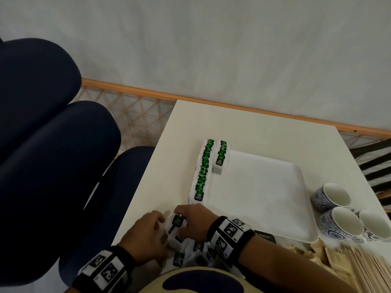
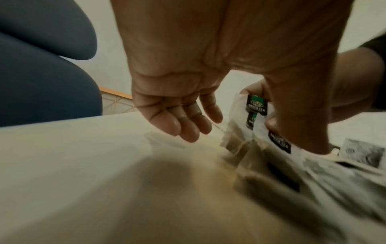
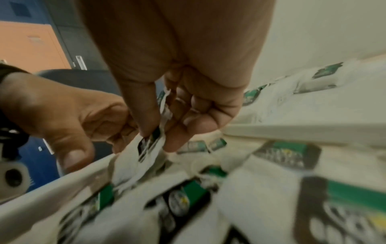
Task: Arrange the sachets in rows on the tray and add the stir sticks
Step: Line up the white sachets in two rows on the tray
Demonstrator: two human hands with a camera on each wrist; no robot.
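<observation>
White table [image 1: 264,132] against a pale wall, dark blue chair cushions [image 1: 53,144] off to its left side. White tray [image 1: 264,197] lying flat on the table, bare over most of its surface. Long row of green tea sachets [image 1: 203,170] overlapping along the tray's left edge, second shorter row [image 1: 221,154] just beside it at the far end. Loose pile of sachets [image 1: 190,248] heaped on the table at the near edge, in front of the tray.

Right hand [image 1: 193,220] over the pile, thumb and fingers [image 3: 181,132] pinching a few sachets [image 3: 149,148] by their tops, green-and-black labels showing between the fingertips. Left hand [image 1: 146,233] right next to it on the pile's left side; fingers [image 2: 183,125] loosely curled and hanging over the table, thumb down against a sachet in the pile, nothing gripped as far as visible. Both wrists wrapped in black bands with printed markers.

Bundle of wooden stir sticks [image 1: 364,269] lying on the table at the near right, outside the tray. Three blue-and-white cups [image 1: 349,216] grouped just right of the tray. Dark packet [image 1: 264,237] with white lettering partly tucked under the tray's near edge
</observation>
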